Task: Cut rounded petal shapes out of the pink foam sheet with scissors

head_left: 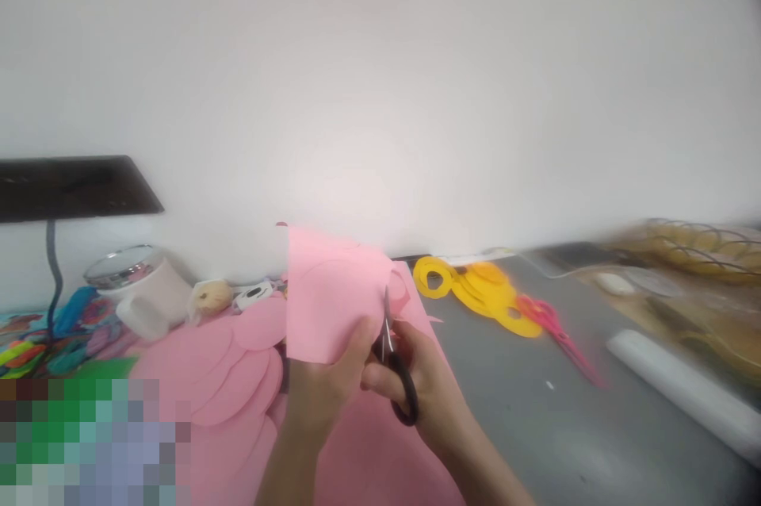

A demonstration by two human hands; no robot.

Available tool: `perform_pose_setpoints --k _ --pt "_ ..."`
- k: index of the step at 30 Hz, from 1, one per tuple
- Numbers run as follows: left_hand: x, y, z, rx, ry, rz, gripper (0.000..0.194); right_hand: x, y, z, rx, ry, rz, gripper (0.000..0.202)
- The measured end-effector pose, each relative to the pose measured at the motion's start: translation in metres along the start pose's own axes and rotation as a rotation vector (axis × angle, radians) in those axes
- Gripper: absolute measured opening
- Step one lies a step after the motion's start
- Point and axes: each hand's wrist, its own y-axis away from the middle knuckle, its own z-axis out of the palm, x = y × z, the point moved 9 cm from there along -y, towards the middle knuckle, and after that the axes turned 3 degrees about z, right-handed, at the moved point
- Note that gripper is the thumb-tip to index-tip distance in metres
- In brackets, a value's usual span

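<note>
black scissors [383,347] at a pink sheet [336,296], centre of the frame
the left hand [342,379] pinches the sheet's lower right part, thumb in front, fingers hidden; the right hand [431,379] is curled around the scissors' handles, blades at the sheet's right edge; pink paper circles [184,355] overlap at lower left; yellow rings [483,290] and pink scissors [557,326] lie right of centre
</note>
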Motion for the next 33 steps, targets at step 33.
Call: perform_pose_setpoints --k 33 --pt "0.0013 0.0005 0.0038 -0.026 0.021 0.026 0.028 -0.0047 0.0020 0.0028 -0.042 -0.024 -0.074 0.043"
